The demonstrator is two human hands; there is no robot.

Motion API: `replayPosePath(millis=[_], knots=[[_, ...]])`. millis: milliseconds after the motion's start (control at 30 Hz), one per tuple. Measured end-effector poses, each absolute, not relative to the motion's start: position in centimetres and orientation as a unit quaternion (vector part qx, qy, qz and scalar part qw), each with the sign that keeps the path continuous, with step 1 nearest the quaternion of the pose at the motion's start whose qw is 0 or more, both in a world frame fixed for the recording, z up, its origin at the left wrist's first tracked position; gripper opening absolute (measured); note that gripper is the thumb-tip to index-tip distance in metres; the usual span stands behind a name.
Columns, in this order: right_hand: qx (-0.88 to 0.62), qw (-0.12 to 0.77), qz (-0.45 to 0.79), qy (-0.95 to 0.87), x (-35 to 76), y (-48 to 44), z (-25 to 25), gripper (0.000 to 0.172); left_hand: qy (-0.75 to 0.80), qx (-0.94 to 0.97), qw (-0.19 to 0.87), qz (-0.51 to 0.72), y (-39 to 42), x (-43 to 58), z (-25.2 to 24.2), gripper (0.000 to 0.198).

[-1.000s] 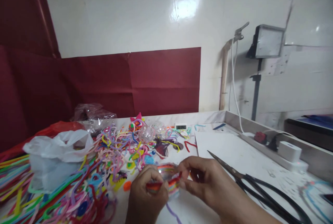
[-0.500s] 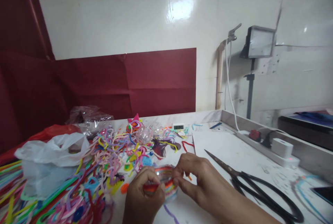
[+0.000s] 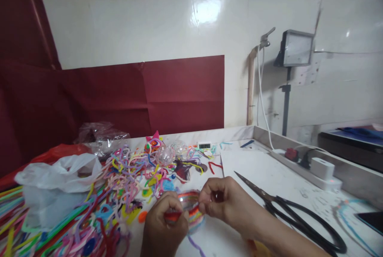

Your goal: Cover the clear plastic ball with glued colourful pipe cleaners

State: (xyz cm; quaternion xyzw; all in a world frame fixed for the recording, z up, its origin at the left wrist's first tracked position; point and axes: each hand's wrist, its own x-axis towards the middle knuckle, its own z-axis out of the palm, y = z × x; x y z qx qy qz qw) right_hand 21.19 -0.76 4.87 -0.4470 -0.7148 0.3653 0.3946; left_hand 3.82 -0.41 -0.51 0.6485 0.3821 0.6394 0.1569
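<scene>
A small round see-through cup-like piece (image 3: pixel 195 220), banded with red, orange, yellow and blue pipe cleaners, is held up between both hands. Its exact kind is hard to make out. My left hand (image 3: pixel 166 223) is closed on its left side, thumb along a red strand at the rim. At the right edge my right hand (image 3: pixel 229 205) pinches the rim, thumb against forefinger; the strand end there is hidden. A purple pipe cleaner (image 3: pixel 196 246) lies below the piece. Scissors (image 3: pixel 278 205) with black handles lie right of my right hand.
Tangled pipe cleaners (image 3: pixel 128 181) and a white plastic bag (image 3: pixel 56 179) cover the left of the table. Behind are clear plastic balls (image 3: pixel 165 155) and a small digital display (image 3: pixel 204 146). A power strip (image 3: pixel 318 177) runs along the right edge, with a phone (image 3: pixel 371 222) nearby.
Both hands keep their hold on the banded piece. My right hand's fingers have curled slightly at the rim, and a yellow-orange patch now shows under the right forearm. The view has shifted slightly.
</scene>
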Motion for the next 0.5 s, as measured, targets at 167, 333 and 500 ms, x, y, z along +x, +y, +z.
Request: replayPosePath(millis=[167, 333, 500], knots=[[-0.45, 0.407, 0.343, -0.717, 21.5, -0.5, 5.0, 0.011, 0.377, 0.651, 0.179, 0.635, -0.4, 3.8, -0.6, 0.017], [-0.388, 0.364, 0.346, -0.773, 22.0, -0.1, 5.6, 0.009, 0.363, 0.646, 0.203, 0.641, -0.5, 3.9, -0.4, 0.017], [-0.393, 0.322, 0.356, -0.784, 22.0, -0.5, 6.3, 0.02, 0.338, 0.644, 0.228, 0.647, -0.5, 4.2, -0.5, 0.017]])
